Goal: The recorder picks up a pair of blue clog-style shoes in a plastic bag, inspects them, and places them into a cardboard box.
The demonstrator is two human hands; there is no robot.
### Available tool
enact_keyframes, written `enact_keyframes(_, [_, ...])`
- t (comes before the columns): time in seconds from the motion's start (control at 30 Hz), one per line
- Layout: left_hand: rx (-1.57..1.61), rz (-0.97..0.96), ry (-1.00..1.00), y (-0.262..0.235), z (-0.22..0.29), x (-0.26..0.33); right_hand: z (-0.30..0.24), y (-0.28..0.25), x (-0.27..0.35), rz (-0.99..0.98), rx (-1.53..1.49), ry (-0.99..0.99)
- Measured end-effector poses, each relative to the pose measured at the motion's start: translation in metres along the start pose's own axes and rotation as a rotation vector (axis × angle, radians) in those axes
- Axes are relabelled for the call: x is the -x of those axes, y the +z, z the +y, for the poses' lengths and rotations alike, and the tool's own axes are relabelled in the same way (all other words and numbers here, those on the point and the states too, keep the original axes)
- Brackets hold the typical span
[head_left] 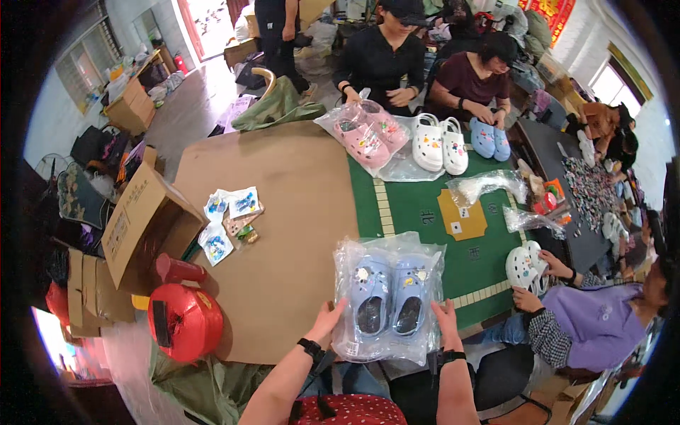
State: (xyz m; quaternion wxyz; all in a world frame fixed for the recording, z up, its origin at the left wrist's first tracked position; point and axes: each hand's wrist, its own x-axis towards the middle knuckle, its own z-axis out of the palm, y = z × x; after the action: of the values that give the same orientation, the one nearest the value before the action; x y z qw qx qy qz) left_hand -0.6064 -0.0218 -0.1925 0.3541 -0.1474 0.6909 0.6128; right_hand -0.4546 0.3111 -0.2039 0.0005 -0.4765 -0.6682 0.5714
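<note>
A clear plastic bag [341, 273] with a pair of light blue clogs [370, 290] in it is between my hands at the table's near edge. The clogs lie side by side, toes pointing away from me, with small charms on their uppers. My left hand [327, 320] grips the bag's left edge, thumb on top. At the right edge, my right hand [446, 323] holds the bag in the same way. The fingers under the bag are mostly hidden. The bag is over the border between the brown board [283, 191] and the green table mat [397, 205].
Small charm packets [244, 201] lie on the board at left, by an open carton [149, 223] and a red round container [185, 322]. Across the table, people handle bagged pink clogs [365, 138], white clogs [428, 142] and blue clogs [489, 138]. At right, a person holds white clogs [524, 268].
</note>
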Motion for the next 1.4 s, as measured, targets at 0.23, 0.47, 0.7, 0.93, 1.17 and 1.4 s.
enact_keyframes(0.23, [0.007, -0.157, -0.131, 0.015, 0.019, 0.002, 0.037, -0.002, -0.03, 0.113, 0.277, -0.005])
enact_keyframes(0.47, [-0.111, -0.179, 0.198, 0.036, 0.006, 0.005, 0.062, 0.015, -0.017, 0.279, 0.124, -0.156])
enact_keyframes(0.7, [-0.225, 0.006, 0.256, -0.019, -0.015, 0.004, 0.034, 0.083, 0.018, -0.189, -0.267, -0.156])
enact_keyframes(0.93, [-0.183, 0.187, 0.186, -0.143, -0.023, 0.05, -0.038, 0.203, 0.095, -0.23, -0.006, -0.169])
enact_keyframes(1.17, [-0.188, 0.218, 0.208, -0.195, -0.053, 0.053, 0.0, 0.241, 0.088, -0.259, 0.213, -0.244])
enact_keyframes(1.4, [-0.121, 0.119, 0.281, -0.194, -0.048, 0.035, -0.005, 0.23, 0.093, -0.059, 0.208, -0.324])
